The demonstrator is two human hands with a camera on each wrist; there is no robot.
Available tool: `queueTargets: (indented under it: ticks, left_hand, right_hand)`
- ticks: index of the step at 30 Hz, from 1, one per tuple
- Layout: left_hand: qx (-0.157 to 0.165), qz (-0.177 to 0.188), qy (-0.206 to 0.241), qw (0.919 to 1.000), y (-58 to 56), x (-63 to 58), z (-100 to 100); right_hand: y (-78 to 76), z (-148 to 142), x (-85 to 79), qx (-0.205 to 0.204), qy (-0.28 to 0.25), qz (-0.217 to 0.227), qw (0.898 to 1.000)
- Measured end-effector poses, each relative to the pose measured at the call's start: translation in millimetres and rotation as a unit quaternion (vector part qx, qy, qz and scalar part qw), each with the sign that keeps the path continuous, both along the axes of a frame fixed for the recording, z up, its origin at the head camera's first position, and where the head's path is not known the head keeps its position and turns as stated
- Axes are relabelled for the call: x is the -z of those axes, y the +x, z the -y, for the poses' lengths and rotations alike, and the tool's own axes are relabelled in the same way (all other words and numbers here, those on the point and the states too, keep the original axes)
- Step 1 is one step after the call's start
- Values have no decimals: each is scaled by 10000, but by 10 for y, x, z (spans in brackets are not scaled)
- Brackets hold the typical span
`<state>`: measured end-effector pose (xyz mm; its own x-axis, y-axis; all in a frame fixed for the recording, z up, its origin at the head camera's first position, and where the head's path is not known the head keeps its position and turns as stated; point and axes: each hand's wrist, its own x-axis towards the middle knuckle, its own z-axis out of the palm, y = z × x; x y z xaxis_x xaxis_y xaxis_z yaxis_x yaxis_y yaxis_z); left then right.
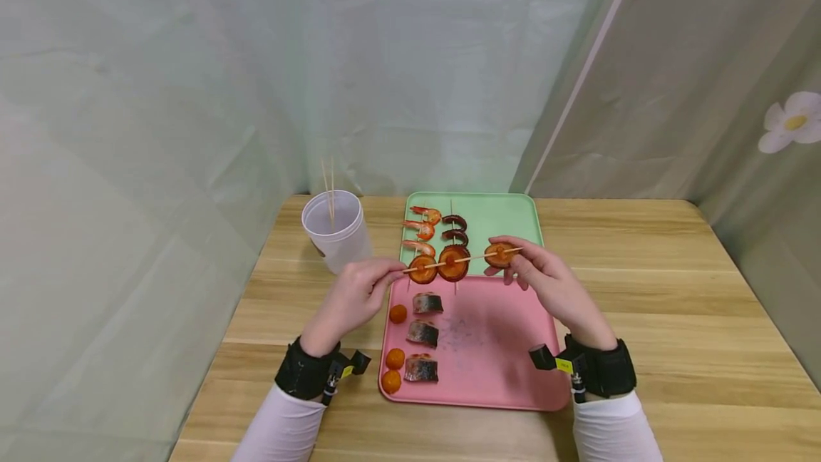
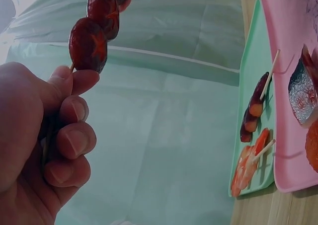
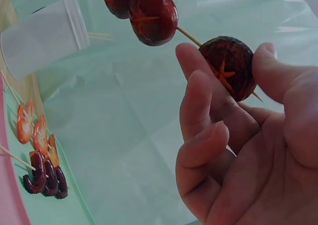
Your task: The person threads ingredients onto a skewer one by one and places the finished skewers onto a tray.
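Note:
My left hand (image 1: 353,299) grips the blunt end of a bamboo skewer (image 1: 476,257), its fingers curled round the stick in the left wrist view. Threaded on it near that hand are two brown shiitake mushroom caps (image 1: 453,264), each with a star cut on top (image 2: 98,48). A third shiitake cap (image 3: 228,68) sits apart towards the other end, where the skewer's tip pokes out past it. My right hand (image 1: 556,286) pinches this cap between thumb and fingers. Both hands are raised above a pink tray (image 1: 507,348).
On the pink tray lie several orange balls (image 1: 395,358) and fish pieces (image 1: 422,334). Behind, a green tray (image 1: 503,216) carries a shrimp skewer (image 1: 420,229) and a skewer of dark red tentacle-like pieces (image 1: 455,237). Left of it stands a white cup (image 1: 343,237) with thin sticks (image 1: 331,198).

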<state>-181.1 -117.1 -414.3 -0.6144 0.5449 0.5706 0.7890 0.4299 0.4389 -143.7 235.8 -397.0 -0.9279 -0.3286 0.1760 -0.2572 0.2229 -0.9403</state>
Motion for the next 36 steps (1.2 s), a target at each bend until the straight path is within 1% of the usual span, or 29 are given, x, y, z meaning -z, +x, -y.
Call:
queueTargets:
  ticks: [6, 8, 14, 21, 25, 30, 33, 34, 36]
  left_hand:
    - [-53, -40, 55, 10000, 4, -10, 2]
    - [-30, -66, 65, 10000, 5, -17, 0]
    - [66, -51, 86, 9999, 6, -16, -11]
    - [92, -19, 166, 9998, 20, -21, -30]
    - [56, -27, 223, 9997, 18, -12, -50]
    - [-142, -8, 334, 9993, 2, 34, -100]
    - [-286, 284, 509, 9979, -3, 79, -164]
    - [-339, 439, 583, 9968, -4, 95, -195]
    - [-374, 879, 722, 9928, -10, 121, -281]
  right_hand:
    - [5, 8, -29, 17, 57, 12, 10000]
    - [6, 10, -37, 2, 25, 40, 10000]
    - [25, 0, -53, 130, 40, 184, 9997]
    - [19, -9, -49, 129, -14, 80, 9999]
    - [0, -9, -38, 178, -9, 31, 9998]
    - [-32, -27, 3, 454, -67, 81, 9989]
    - [-51, -53, 42, 617, -235, 156, 9977]
    - [-58, -64, 51, 683, -290, 192, 9971]
    - [-72, -94, 62, 847, -373, 221, 9955]
